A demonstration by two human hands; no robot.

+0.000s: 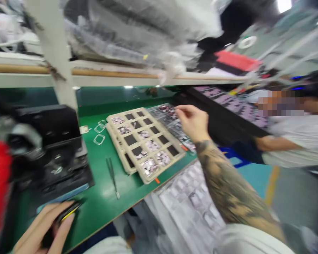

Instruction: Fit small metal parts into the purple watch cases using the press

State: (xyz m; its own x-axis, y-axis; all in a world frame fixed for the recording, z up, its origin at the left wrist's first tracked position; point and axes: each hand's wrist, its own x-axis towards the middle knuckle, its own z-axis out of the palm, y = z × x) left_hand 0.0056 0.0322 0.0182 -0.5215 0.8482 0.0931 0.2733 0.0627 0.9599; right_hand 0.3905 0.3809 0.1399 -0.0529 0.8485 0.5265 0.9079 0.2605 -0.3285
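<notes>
Black-yellow object [69,211] in left fingers [43,216] (closed snugly).

Crumpled plastic [148,28] (greyish) lies on a shelf [108,81]; a person [304,130] is at right.

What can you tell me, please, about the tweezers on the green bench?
The tweezers look slim and dark, their two prongs slightly apart and pointing away from the person; the nearer end is pale. They lie on the green bench, between the black equipment and the beige trays, with neither the left hand nor right hand on them. Blur obscures the material.
</notes>
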